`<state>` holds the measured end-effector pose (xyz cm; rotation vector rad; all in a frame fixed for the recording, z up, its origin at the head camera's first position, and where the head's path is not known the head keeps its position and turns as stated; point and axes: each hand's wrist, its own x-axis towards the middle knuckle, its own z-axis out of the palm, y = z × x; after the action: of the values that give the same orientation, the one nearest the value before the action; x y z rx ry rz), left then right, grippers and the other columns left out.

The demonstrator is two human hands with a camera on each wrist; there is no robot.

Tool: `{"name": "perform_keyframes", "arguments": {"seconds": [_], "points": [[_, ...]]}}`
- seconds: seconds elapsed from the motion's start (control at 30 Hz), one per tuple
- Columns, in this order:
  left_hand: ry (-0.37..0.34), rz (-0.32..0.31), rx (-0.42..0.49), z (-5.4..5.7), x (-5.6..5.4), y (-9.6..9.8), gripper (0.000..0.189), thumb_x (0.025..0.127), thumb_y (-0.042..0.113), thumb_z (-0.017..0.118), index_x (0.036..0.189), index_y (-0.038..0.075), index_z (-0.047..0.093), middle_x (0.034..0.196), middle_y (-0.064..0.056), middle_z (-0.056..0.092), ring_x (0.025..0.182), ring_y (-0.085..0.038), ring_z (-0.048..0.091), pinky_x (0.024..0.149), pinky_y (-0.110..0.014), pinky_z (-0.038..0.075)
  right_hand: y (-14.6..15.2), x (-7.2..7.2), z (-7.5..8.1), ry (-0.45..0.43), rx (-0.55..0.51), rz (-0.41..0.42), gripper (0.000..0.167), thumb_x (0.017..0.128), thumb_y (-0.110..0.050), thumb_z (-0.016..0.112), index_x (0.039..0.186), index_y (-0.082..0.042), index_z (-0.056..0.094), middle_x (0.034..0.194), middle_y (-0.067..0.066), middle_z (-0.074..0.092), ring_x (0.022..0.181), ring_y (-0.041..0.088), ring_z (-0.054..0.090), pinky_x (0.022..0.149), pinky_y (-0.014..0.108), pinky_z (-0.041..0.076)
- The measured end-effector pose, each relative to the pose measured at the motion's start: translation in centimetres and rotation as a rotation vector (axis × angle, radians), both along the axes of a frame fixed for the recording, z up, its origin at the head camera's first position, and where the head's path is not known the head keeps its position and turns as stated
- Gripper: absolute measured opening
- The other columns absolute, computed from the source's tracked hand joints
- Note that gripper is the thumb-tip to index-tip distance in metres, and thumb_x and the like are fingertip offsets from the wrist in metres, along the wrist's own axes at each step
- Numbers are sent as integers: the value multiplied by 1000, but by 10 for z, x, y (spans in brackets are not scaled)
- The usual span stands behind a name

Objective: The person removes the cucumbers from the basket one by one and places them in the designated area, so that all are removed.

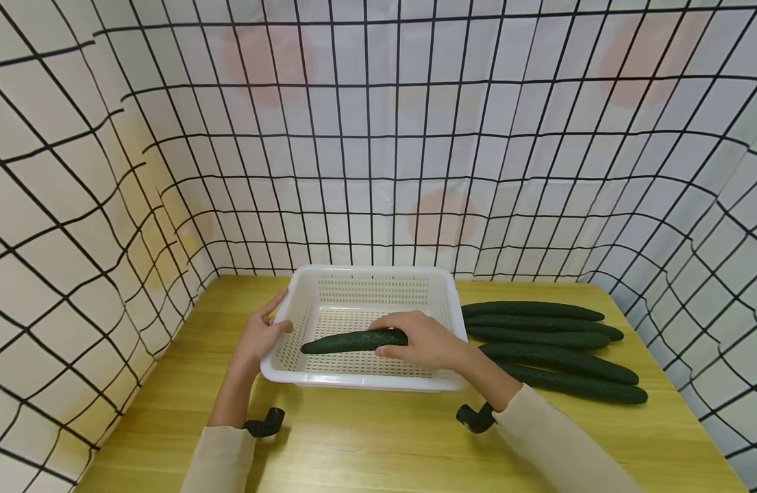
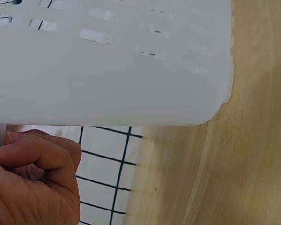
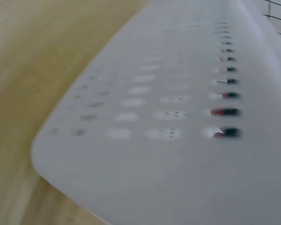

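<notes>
A white plastic basket (image 1: 360, 381) with slotted walls sits on the wooden table. My left hand (image 1: 259, 337) grips its left rim, thumb over the edge. The left wrist view shows that hand (image 2: 37, 173) with bent fingers beside the basket's pale wall (image 2: 107, 84). Inside the basket, my right hand (image 1: 424, 339) holds a dark green cucumber (image 1: 341, 342) by its right end, thumb on the near side and fingers over the top. The cucumber lies crosswise, low over the slotted floor. In the right wrist view the basket wall (image 3: 145, 173) hides the right hand almost entirely.
Several more cucumbers (image 1: 557, 363) lie side by side on the table (image 1: 366, 445), right of the basket; my right forearm passes beside their near ends. Black wire grid panels (image 1: 396, 137) with pale sheeting stand behind and along both sides of the table.
</notes>
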<state>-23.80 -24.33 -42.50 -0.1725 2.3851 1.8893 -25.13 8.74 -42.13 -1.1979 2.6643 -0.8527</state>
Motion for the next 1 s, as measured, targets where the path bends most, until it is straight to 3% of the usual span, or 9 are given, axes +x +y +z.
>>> {"name": "perform_keyframes", "arguments": {"seconds": [0.13,0.37,0.47,0.73,1.0], "points": [[-6,2,5,-2,-2,0,85,88,-1,59,164,24,28,134,-41,57,113,-49,67,81,-53,61,7,3,11,-1,-29,3,47,99,-40,66,141,-18,63,142,-1,64,134,20,58,109,45,49],[-3,12,10,-28,-18,-8,85,90,2,59,163,34,28,144,-37,51,112,-44,68,79,-51,62,22,5,24,19,-63,3,47,99,-40,67,141,-19,63,143,-1,64,133,21,59,107,45,50],[6,21,6,-35,-20,-10,85,90,4,60,162,37,30,145,-35,52,109,-41,69,77,-49,62,33,5,25,13,-69,-15,47,99,-39,67,141,-21,63,144,-2,63,134,21,58,107,46,51],[12,25,2,-36,-20,-11,86,88,4,61,161,38,32,135,-35,60,98,-35,73,74,-48,63,62,7,27,34,-36,-89,46,100,-40,65,142,-23,61,146,-1,61,134,24,57,106,50,50],[4,22,5,-36,-20,-12,86,89,4,60,162,39,31,140,-34,57,101,-35,72,76,-47,62,96,10,24,18,-40,-166,47,98,-39,68,142,-23,61,146,1,60,135,27,56,101,51,52]]}}
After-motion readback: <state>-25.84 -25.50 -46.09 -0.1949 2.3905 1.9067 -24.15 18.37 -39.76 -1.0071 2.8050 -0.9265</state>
